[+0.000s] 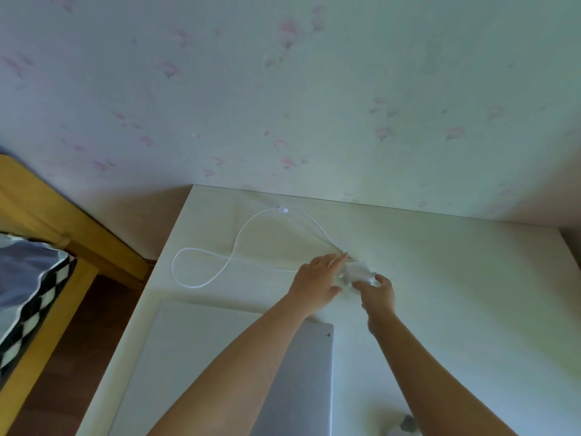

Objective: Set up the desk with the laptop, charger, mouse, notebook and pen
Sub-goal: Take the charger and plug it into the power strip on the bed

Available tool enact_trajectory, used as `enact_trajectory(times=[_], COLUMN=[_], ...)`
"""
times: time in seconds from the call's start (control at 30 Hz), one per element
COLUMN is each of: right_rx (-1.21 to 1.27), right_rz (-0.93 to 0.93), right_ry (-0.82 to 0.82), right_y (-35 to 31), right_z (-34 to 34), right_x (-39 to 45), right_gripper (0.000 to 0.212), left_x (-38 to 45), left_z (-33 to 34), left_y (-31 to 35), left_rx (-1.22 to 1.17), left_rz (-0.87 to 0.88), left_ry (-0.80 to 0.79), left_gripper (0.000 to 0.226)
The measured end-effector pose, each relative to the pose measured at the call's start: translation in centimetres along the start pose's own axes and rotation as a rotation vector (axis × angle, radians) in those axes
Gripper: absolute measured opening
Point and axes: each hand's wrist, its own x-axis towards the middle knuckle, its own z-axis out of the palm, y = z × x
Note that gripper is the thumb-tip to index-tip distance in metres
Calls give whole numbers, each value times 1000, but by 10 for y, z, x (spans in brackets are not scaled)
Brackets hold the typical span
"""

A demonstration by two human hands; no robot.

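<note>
A white charger block (356, 270) lies on the white desk (456, 278), held between both hands. My left hand (316, 283) rests on its left side, fingers stretched over the cable end. My right hand (379, 292) grips its right side by the plug. The white charger cable (204, 283) loops out to the left and back toward the wall, ending in a small connector (283, 210). A closed silver laptop (301, 372) lies near the front under my forearms. A grey and white mouse (405, 424) shows at the bottom edge, blurred.
The desk's back edge meets a flowered wall (283, 89). A wooden bed frame (63, 234) with a checkered pillow (28, 297) stands to the left, across a strip of dark floor (78, 357).
</note>
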Motion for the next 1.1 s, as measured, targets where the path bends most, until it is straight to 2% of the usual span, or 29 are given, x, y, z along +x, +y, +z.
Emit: enact_trajectory(times=[0.17,0.3,0.37,0.47,0.5,0.63,0.7,0.8,0.83,0.9,0.97,1.03,1.1], right_rx=[40,129,154,187,212,342,283,169,141,75,37,21,5], right_rz=[22,80,97,105,101,79,5,-99,-127,-176,-218,-250,-276], right_ry=[30,25,14,-31,-30,-19,-5,51,75,102,97,90,76], right_y=[-4,-3,-2,3,2,-2,-3,1,2,2,2,0,0], right_z=[5,5,4,5,6,5,1,-5,-7,-7,-7,-6,-3], right_x=[13,20,22,25,25,25,24,24,24,21,17,13,10], right_gripper=[71,72,60,28,28,54,54,47,46,48,48,47,45], left_x=[38,43,41,37,36,42,49,61,64,68,70,68,62], left_z=[21,34,37,34,32,10,-2,-6,-7,-8,-8,-5,-4], left_y=[26,29,25,15,13,1,-13,-30,-30,-26,-23,-20,-21], left_rx=[66,68,-26,-212,-244,-374,-266,21,128,347,526,632,713], left_rz=[-10,-105,-139,-115,-81,33,111,160,139,120,87,88,115], left_ry=[-58,-8,11,34,38,-5,42,211,191,55,-50,-68,-106], left_gripper=[69,58,63,68,69,67,59,41,46,61,63,54,31])
